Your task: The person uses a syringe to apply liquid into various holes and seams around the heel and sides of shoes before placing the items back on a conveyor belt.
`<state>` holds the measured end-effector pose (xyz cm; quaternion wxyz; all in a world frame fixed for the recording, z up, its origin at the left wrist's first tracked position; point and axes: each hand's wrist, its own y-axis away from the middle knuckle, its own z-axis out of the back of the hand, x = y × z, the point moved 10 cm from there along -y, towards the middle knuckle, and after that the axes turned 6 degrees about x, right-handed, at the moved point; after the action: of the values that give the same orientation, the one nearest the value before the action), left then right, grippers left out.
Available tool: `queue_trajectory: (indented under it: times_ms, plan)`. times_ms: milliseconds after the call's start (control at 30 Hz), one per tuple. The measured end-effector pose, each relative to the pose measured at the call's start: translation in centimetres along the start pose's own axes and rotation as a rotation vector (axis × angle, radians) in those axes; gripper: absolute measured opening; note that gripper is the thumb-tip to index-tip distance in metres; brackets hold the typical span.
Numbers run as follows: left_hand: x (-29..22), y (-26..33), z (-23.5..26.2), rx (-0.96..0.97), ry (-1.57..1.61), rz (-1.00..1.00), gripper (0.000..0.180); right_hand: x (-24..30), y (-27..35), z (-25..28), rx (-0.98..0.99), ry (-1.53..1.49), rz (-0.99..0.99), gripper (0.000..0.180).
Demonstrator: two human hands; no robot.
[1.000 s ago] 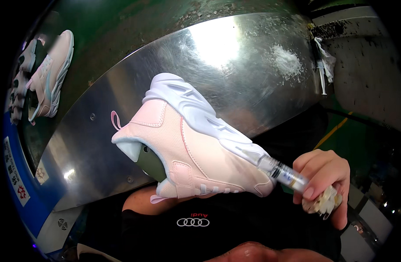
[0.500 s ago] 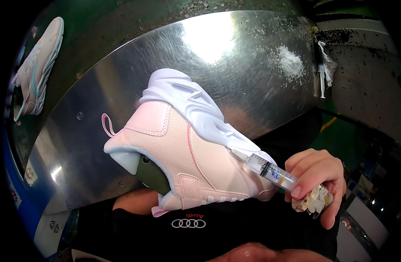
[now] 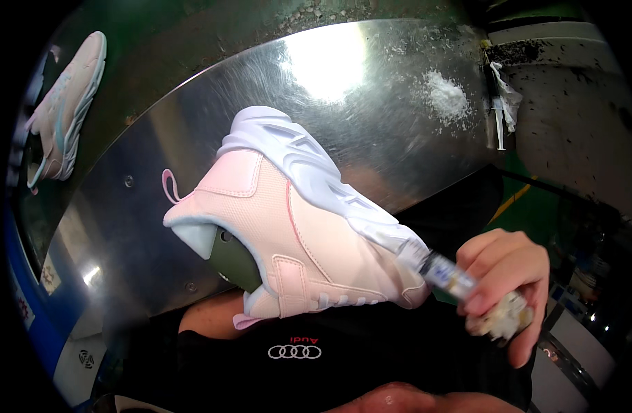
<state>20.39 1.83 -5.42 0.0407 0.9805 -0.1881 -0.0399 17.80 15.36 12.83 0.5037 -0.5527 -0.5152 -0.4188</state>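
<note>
Step in hand appears to be syringe work along the sole joint of a pale-pink mesh-and-smooth-panelled sneaker, positioned sideways over the polished metal bench's near edge, toe rightward. The right hand grips a clear plastic syringe, blurred, its tip at the toe end of the white sculpted sole; contact cannot be confirmed. The left hand is hidden; its grip cannot be told. The next move calls for a steady tip along the joint. White powder lies on the bench; a second pale sneaker lies beyond, left; green flooring shows right.
</note>
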Motion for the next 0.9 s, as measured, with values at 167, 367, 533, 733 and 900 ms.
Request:
queue_trajectory:
  times_ms: [167,367,533,733,900]
  plan:
    - [-0.2,1.6,0.0,-0.082,-0.110,-0.037,0.063,0.6,5.1,6.0,-0.424,0.082,0.170,0.081]
    - [-4.0,6.8,-2.5,-0.280,0.009,-0.263,0.077,-4.5,7.2,8.1,-0.602,0.055,-0.041,0.073]
    - [-3.9,9.4,-1.7,-0.372,-0.105,-0.352,0.072,-6.1,4.1,3.1,-0.357,0.026,0.163,0.066]
    - [-2.9,9.2,-1.5,-0.390,-0.034,-0.415,0.072,-6.5,0.4,-1.2,-0.224,0.099,0.384,0.066]
    - [-2.9,8.9,-1.2,-0.427,-0.090,-0.358,0.078,-6.9,-1.6,-2.8,-0.150,0.143,0.334,0.062]
